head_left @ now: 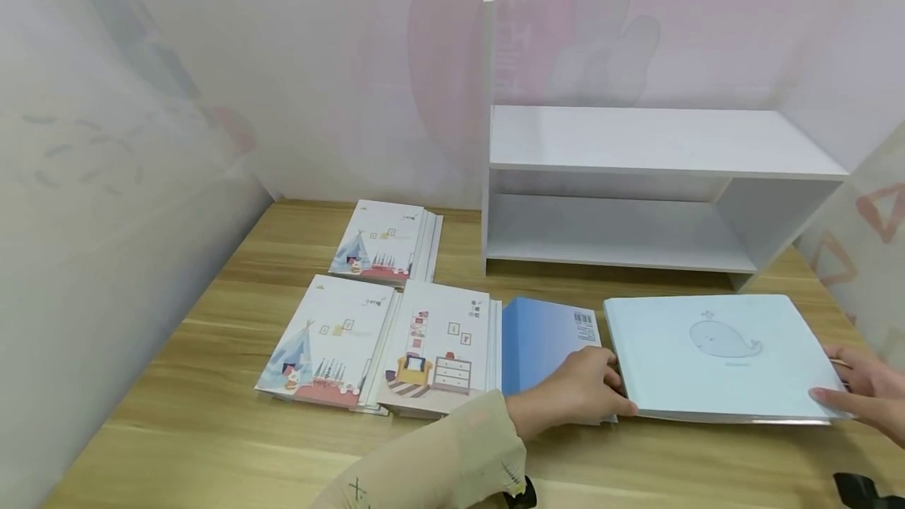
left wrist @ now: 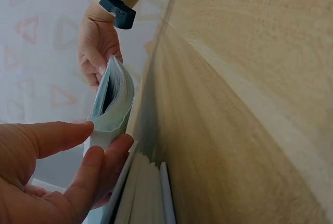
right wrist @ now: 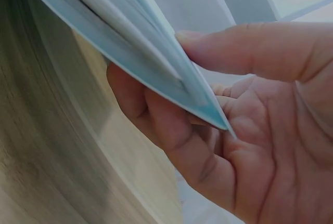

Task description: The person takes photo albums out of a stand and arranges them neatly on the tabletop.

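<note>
A pale blue book (head_left: 714, 368) with a whale drawn on its cover is held flat between both hands, in front of the shelf. My left hand (head_left: 576, 387) pinches its left end near the front corner; in the left wrist view the thumb (left wrist: 62, 136) lies on one side of the spine and the fingers on the other. At the opposite end my right hand (head_left: 873, 395) grips the book, thumb on the cover and curled fingers (right wrist: 177, 135) underneath. Its pages bow apart between the covers in the right wrist view. Under the left hand lies a blue book (head_left: 544, 340) with a barcode.
A white shelf unit (head_left: 665, 140) stands at the back right, its tall side panel on the left. Stacks of illustrated white books lie left of the blue one: a furniture-cover stack (head_left: 441, 344), a tent-cover stack (head_left: 328, 344) and another tent-cover stack (head_left: 385, 238) behind. Walls border the wooden table (head_left: 212, 430).
</note>
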`<state>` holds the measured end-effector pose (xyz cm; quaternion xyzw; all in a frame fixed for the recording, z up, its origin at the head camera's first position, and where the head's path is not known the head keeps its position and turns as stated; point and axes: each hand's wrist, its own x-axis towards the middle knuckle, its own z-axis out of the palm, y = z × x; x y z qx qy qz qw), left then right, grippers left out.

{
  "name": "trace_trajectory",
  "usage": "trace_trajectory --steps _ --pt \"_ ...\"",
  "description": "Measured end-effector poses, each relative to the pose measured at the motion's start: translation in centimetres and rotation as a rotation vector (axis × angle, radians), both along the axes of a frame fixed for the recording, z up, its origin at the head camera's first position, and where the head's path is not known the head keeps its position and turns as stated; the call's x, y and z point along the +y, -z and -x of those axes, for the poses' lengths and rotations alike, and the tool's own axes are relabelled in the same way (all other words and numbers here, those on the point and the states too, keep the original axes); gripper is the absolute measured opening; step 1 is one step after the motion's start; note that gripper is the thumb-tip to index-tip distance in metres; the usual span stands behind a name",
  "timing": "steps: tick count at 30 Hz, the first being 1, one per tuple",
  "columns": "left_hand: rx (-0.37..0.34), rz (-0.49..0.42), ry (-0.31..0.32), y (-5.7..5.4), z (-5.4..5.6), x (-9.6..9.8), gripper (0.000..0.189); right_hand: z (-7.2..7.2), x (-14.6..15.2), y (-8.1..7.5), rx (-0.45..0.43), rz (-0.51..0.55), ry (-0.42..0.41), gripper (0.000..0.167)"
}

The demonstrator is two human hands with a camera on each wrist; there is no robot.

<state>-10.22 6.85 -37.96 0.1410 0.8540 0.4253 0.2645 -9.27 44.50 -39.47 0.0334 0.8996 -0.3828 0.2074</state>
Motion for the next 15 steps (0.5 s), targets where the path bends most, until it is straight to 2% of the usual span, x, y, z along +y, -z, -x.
trace_trajectory --steps 6,11,15 --pt "-0.015 -0.002 -0.01 0.5 0.2 0.0 0.036 0.0 0.6 0.7 0.053 0.114 -0.048 0.072" --pt "-0.031 -0.014 -0.012 0.7 0.3 0.0 0.035 0.1 1.0 0.9 0.017 0.211 -0.084 0.072" --pt "-0.027 -0.01 -0.003 0.8 0.3 -0.1 0.04 -0.1 1.1 1.2 0.011 0.237 -0.104 0.069"
